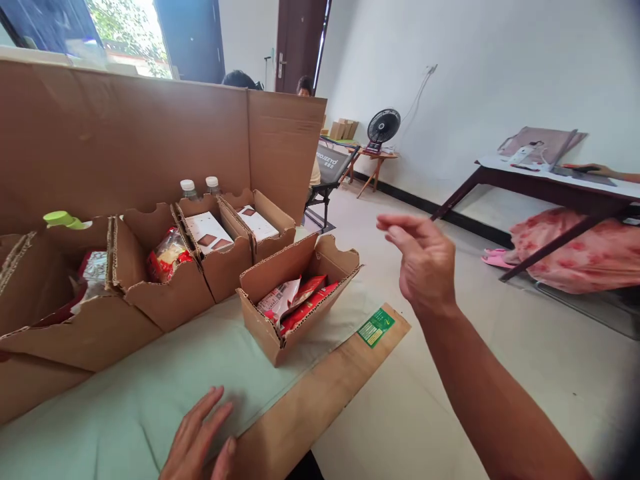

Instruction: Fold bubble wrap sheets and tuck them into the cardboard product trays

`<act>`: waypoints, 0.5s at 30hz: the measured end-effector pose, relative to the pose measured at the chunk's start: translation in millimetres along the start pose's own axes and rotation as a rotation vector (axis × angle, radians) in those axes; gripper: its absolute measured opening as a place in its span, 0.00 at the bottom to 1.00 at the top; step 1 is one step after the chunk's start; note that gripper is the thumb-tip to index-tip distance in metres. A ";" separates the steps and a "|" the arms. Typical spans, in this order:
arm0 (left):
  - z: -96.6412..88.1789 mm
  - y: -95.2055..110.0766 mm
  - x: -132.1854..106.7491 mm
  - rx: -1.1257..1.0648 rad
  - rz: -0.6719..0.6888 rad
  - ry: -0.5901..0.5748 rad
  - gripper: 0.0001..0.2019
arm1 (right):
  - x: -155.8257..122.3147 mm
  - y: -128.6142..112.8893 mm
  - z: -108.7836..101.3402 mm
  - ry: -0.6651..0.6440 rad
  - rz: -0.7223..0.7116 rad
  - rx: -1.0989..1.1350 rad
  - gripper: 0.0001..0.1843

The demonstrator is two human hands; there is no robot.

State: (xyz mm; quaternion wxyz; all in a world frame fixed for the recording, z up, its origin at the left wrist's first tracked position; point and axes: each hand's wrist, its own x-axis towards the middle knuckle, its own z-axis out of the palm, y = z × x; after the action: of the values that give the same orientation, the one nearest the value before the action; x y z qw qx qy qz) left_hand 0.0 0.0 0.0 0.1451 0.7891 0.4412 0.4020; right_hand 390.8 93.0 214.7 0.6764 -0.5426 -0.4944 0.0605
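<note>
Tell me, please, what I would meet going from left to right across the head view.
Bright green object, left hand, cardboard box with red packets, right hand, pink footwear, pink floral fabric.

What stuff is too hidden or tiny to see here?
All in the head view:
White-capped bottles: lower parts, hidden behind the cardboard boxes.
Green label: small print, too tiny.
Left hand: wrist, cut off by the bottom edge.
Red packets: undersides, hidden inside their open box.

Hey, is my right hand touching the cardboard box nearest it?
No, the right hand is in mid-air, apart from that cardboard box.
</note>
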 end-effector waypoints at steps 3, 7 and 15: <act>12.0 11.4 22.4 -0.111 -0.067 -0.180 0.26 | -26.5 80.4 -14.7 -0.056 0.451 0.071 0.20; 49.2 27.8 51.3 -0.335 -0.366 -0.247 0.38 | -81.6 133.8 13.7 -0.162 0.598 0.139 0.33; 56.4 34.0 72.8 -0.362 -0.487 0.019 0.37 | -128.2 124.1 74.5 -0.146 0.638 0.400 0.40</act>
State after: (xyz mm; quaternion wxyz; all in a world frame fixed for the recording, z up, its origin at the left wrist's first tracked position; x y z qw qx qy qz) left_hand 83.6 46.9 20.8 0.3712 0.6177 0.5399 0.4348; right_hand 327.8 114.0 33.1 0.6790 -0.5207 -0.3262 0.4018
